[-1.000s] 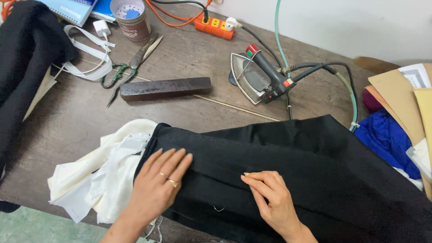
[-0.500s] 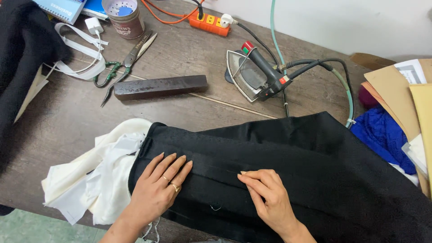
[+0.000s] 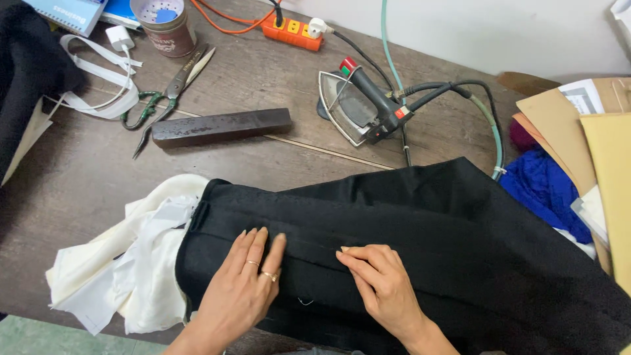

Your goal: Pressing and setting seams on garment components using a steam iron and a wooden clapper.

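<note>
A brown wooden table [image 3: 79,184] fills the view below a pale wall. The black fabric [image 3: 460,250] covers its near side, under both hands, and its right part is cut off by the frame. The left hand [image 3: 246,283] lies flat on it, fingers together. Just beside it, the right hand [image 3: 381,283] pinches a fold; what is between the fingertips is hard to see. White cloth [image 3: 125,276] lies left of the left hand, partly hidden. Beyond the hands stand an iron [image 3: 358,105] and scissors [image 3: 167,92].
</note>
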